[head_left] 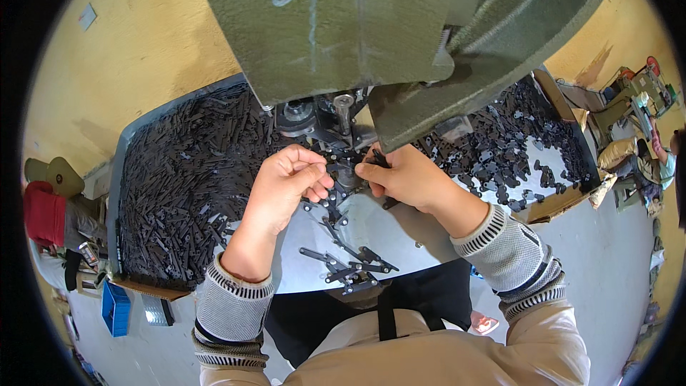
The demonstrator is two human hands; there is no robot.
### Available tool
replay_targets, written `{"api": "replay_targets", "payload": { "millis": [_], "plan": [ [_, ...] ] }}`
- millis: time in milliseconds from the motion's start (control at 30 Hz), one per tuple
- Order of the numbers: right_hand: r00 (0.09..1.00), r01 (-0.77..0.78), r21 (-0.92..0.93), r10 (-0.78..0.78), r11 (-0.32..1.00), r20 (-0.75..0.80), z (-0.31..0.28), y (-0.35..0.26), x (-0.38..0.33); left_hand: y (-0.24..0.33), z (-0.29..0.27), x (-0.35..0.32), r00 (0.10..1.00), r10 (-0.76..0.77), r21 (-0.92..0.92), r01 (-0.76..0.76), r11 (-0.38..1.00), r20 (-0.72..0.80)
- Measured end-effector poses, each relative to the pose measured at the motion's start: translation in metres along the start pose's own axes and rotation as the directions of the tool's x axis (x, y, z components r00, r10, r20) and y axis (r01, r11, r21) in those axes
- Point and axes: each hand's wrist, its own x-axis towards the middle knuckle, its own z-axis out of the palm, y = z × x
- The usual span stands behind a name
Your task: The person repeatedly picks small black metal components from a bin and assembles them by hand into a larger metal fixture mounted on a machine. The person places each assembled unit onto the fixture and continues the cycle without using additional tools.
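Both my hands are at the tooling of a green press (343, 36), just below its steel punch (344, 111). My left hand (287, 180) has its fingers curled in a pinch beside the die area; what it grips, if anything, cannot be made out. Between thumb and fingers of my right hand (409, 177) is a dark metal piece (379, 159), partly hidden by the hand. Below the hands, black metal strips (343, 239) joined by pins lie on the metal tabletop (300, 275), several of them heaped near its front edge.
A large tray (121, 171) on the left is filled with loose black strips (186, 179). To the right, black plates (493, 150) lie inside a cardboard edge (554, 204). A blue bin (115, 307) stands on the floor at left. Other people are at both sides, farther off.
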Motion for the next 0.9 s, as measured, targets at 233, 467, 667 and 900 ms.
{"api": "replay_targets", "payload": {
  "millis": [233,467,667,900],
  "plan": [
    [0.989,0.117,-0.277,-0.139,0.954,-0.059,-0.015,0.008,-0.016,-0.001,0.001,0.001,1.000,-0.003,0.003,0.003,1.000,-0.019],
    [0.911,0.335,-0.438,-0.406,0.834,-0.076,-0.017,0.033,-0.046,-0.001,-0.001,0.002,1.000,-0.012,-0.019,0.012,1.000,0.006],
    [0.875,0.352,-0.477,-0.464,0.805,-0.138,-0.014,0.033,-0.043,0.001,-0.001,0.002,0.999,-0.046,0.022,0.045,0.999,0.003],
    [0.804,0.437,-0.347,-0.533,0.830,-0.264,-0.005,0.014,-0.019,0.009,-0.011,-0.001,0.983,0.147,-0.161,-0.164,0.973,-0.110]
  ]
}}
